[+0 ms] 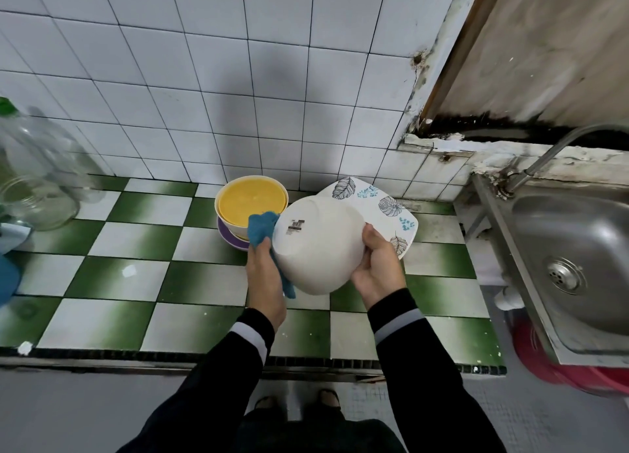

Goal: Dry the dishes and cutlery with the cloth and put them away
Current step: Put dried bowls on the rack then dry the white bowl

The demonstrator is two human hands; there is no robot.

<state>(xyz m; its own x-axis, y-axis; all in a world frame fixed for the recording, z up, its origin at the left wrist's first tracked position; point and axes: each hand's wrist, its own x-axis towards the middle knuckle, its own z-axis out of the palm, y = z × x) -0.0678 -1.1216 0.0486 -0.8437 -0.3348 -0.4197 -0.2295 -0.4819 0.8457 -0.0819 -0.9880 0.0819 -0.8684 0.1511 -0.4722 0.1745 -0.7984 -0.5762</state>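
Note:
A white bowl is held tilted above the counter, its underside with a small label facing me. My right hand grips its right rim. My left hand holds a blue cloth against the bowl's left edge. Behind the bowl a square white plate with leaf prints lies on the counter. To its left a bowl with a yellow inside stands stacked on a purple dish.
The counter has green and white checked tiles. Clear glass jars stand at the far left. A steel sink with a tap is on the right, with a red bucket beneath it. White tiled wall behind.

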